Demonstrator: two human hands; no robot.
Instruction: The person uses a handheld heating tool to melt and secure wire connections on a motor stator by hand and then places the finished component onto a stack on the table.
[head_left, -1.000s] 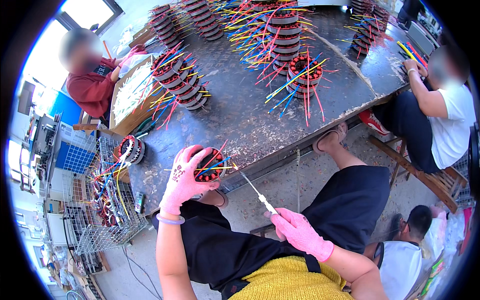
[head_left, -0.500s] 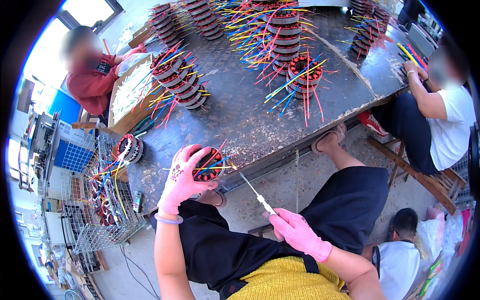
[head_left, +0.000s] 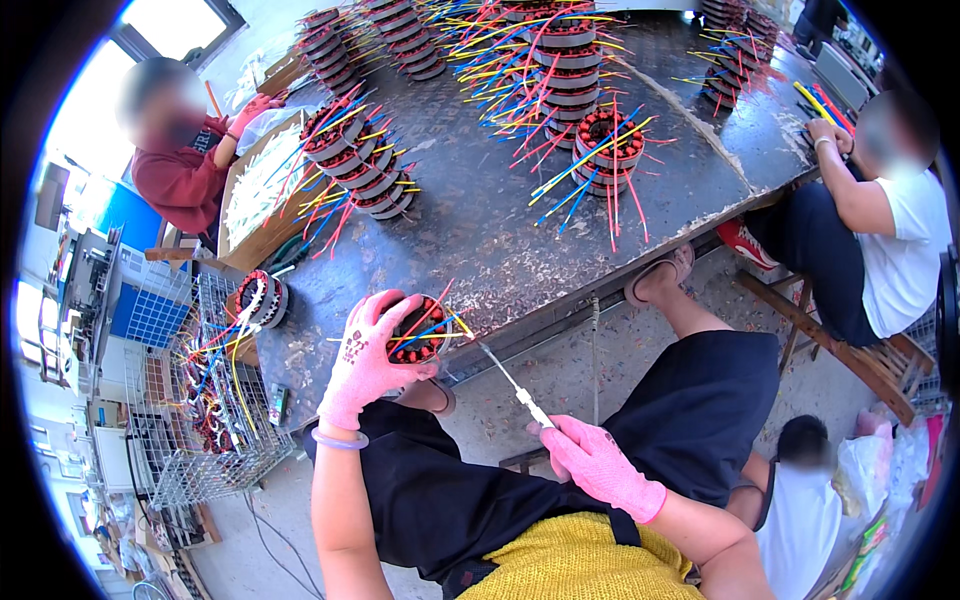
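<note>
My left hand [head_left: 372, 352], in a pink glove, grips a motor stator [head_left: 418, 332] at the front edge of the table. Red windings line the stator's ring, and red, blue and yellow wires stick out of it. In my right hand [head_left: 603, 462], also pink-gloved, is a slim white-handled tool [head_left: 528, 402] with a thin metal shaft. Its tip reaches up to the end of a yellow wire [head_left: 461, 322] beside the stator. Whether tip and wire touch, I cannot tell.
Stacks of stators [head_left: 358, 165] stand on the dark metal table [head_left: 470, 235]. A single stator [head_left: 262, 300] sits at the left corner, beside a wire basket [head_left: 215, 465]. A box of white sleeves [head_left: 262, 190] is at the left. Co-workers sit left [head_left: 185, 165] and right [head_left: 900, 225]; another person [head_left: 800, 510] is low at the right.
An orange glow at the tool's tip no longer shows. My hands have barely moved. The person on the left has raised a gloved hand, and the low person at right has shifted.
</note>
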